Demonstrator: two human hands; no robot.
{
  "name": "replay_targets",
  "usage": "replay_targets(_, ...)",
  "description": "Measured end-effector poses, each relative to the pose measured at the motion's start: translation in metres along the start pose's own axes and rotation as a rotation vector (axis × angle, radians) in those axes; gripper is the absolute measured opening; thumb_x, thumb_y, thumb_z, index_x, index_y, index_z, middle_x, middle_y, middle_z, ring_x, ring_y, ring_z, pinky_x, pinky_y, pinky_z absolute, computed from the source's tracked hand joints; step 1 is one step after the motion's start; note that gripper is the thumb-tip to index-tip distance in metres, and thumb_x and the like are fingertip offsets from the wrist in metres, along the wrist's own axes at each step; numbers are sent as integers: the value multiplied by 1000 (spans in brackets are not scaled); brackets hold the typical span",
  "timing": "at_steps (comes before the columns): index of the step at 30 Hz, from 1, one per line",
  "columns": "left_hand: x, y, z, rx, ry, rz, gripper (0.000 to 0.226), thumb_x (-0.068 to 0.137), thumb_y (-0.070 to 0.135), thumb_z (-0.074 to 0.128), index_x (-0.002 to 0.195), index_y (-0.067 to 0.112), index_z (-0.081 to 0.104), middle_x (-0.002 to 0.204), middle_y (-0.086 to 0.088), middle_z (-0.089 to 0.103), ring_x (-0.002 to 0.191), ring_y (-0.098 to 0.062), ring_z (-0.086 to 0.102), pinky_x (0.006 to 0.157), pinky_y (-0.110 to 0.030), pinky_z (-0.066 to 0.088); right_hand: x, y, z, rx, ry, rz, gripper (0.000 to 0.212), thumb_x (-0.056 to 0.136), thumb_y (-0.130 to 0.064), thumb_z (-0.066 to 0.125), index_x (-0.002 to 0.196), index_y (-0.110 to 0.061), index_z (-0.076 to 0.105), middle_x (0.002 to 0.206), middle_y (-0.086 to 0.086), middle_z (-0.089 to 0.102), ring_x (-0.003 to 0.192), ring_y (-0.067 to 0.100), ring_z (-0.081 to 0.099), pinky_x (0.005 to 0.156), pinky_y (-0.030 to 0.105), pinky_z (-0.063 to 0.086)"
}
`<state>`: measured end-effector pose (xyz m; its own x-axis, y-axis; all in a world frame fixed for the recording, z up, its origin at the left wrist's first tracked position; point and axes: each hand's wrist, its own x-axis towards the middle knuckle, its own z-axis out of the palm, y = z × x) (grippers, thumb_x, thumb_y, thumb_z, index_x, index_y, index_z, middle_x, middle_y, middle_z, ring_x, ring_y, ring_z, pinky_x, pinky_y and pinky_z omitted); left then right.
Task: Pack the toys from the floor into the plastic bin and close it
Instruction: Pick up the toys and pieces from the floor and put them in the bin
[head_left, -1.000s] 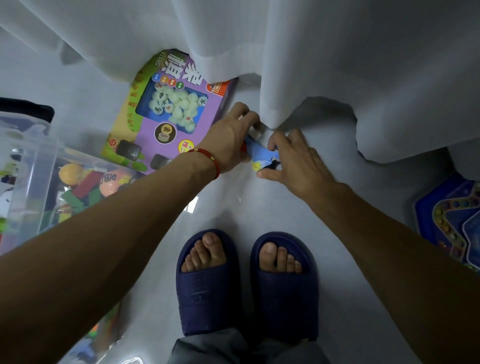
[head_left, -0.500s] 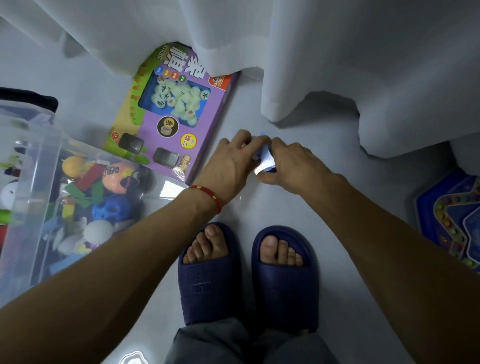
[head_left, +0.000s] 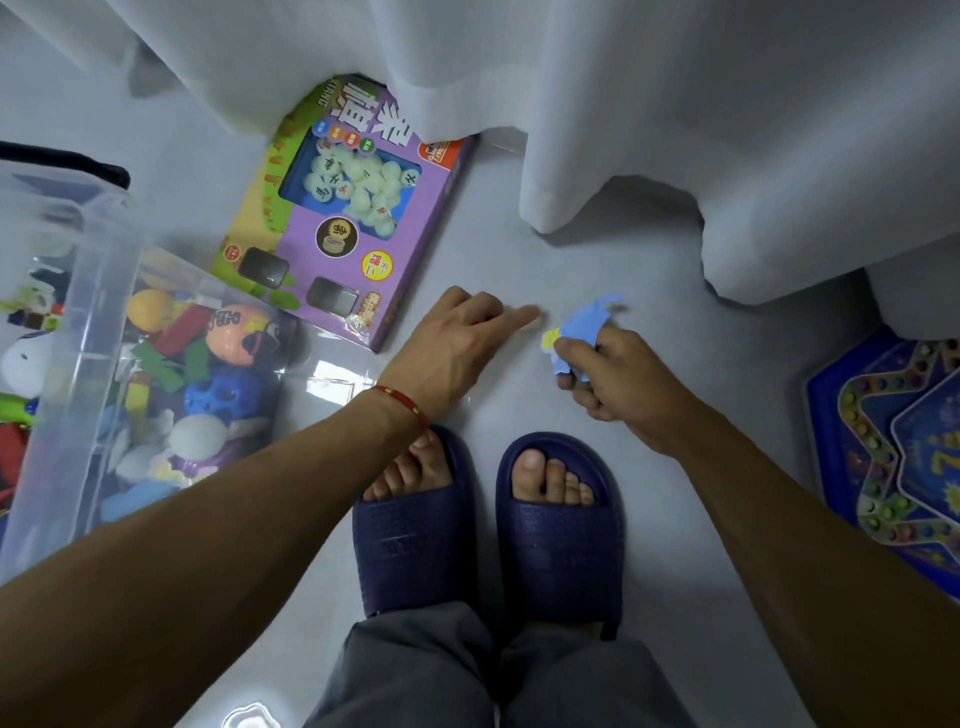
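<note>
While the right hand (head_left: 618, 384) pinches a small blue flat toy (head_left: 584, 327) just above the grey floor (head_left: 675, 467), the left hand (head_left: 457, 345) lies beside it with fingers extended and holding nothing. Left of this toy lies a purple game box (head_left: 358, 218) printed with large Chinese characters and the partly covered letters "IANG", its top under a white curtain (head_left: 675, 104). Farther left stands the clear plastic bin (head_left: 98, 291), uncovered and holding mixed toys; right of the toy lies a blue star-shaped game board (head_left: 898, 447).
</note>
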<state>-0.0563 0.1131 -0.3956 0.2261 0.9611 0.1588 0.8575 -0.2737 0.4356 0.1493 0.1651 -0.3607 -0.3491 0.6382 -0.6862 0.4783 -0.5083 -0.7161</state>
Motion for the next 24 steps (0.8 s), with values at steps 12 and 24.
replay_targets(12, -31, 82, -122, -476, 379, -628, 23, 86, 13, 68, 106, 21, 74, 90, 4, 70, 75, -15, 68, 72, -30, 57, -62, -98, 24, 272, -79, -147, 16, 94, -5, 53, 86, -3, 67, 78, 11, 66, 67, 17, 55, 50, 27, 43)
replay_targets(24, -197, 55, -347, -184, 517, -1099, 33, 86, 25, 65, 119, 29, 63, 122, 1, 63, 89, -13, 70, 77, -32, 53, -164, -301, 229, -93, -746, -43, 13, 92, -5, 58, 104, -7, 54, 98, 16, 50, 84, 23, 58, 90, 40, 58)
